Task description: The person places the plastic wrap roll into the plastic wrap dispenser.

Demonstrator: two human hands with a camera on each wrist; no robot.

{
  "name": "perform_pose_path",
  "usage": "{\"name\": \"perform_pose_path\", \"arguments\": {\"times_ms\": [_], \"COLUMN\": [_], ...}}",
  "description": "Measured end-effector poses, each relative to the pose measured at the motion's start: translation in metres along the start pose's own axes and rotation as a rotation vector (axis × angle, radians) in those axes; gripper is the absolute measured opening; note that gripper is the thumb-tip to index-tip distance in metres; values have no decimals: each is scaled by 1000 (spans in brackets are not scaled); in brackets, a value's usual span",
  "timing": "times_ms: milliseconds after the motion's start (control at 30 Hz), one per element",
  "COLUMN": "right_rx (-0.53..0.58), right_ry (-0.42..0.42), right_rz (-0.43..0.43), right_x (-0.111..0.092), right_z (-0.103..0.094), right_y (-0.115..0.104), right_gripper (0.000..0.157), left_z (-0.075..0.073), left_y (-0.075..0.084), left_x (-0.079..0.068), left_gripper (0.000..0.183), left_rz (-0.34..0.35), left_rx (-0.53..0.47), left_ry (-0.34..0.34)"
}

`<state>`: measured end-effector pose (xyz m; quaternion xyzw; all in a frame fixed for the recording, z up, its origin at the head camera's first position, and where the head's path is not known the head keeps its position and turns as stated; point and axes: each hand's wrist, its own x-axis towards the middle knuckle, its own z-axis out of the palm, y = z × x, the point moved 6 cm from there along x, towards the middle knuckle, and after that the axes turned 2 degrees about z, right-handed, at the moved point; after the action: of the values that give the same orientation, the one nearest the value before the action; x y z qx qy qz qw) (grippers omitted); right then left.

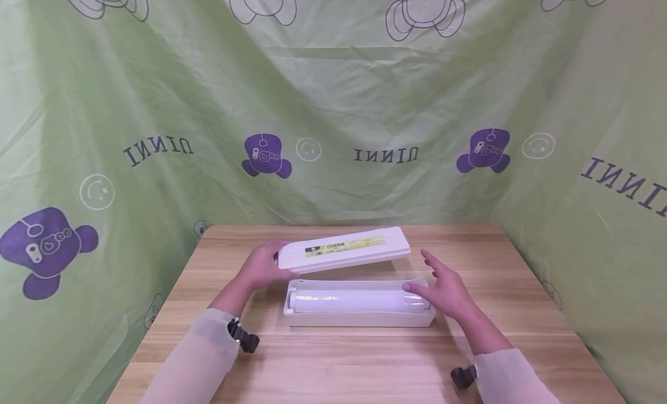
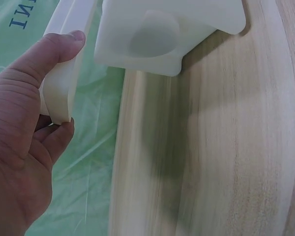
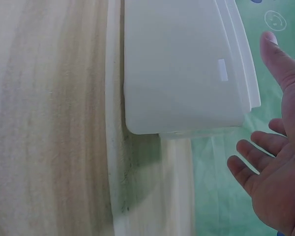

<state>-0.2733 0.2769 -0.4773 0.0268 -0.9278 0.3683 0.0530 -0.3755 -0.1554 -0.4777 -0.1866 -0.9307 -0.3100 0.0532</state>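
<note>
A long white lid [image 1: 344, 251] with a yellow-green label is raised behind the box, tilted up toward its right end. My left hand [image 1: 264, 266] grips its left end, thumb on one face and fingers on the other, as the left wrist view shows with the lid [image 2: 59, 93]. In front of it a white box [image 1: 359, 319] stands on the table, holding a shiny roll of clear film [image 1: 354, 301]. At the box's right end my right hand [image 1: 448, 288] is spread with nothing in its grasp, its thumb overlapping the box's back right corner in the head view.
The wooden table [image 1: 344, 363] carries the box near its middle. A green printed cloth [image 1: 333, 103] hangs behind the table and along both sides. Small black wrist cameras [image 1: 249, 341] sit below each wrist.
</note>
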Motion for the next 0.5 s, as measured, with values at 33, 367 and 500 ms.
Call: {"name": "perform_pose_path", "arguments": {"times_ms": [33, 367, 500], "right_rx": [1, -8, -15], "right_ry": [3, 14, 8], "right_rz": [-3, -12, -19], "right_x": [1, 15, 20], "right_z": [0, 0, -1], "right_y": [0, -2, -3], "right_gripper": [112, 116, 117], "left_z": [-1, -3, -3], "left_y": [2, 14, 18], "left_x": [-1, -5, -6], "left_gripper": [99, 93, 93], "left_rz": [4, 50, 84], "left_rx": [1, 3, 13], "left_ry": [-1, 2, 4]}}
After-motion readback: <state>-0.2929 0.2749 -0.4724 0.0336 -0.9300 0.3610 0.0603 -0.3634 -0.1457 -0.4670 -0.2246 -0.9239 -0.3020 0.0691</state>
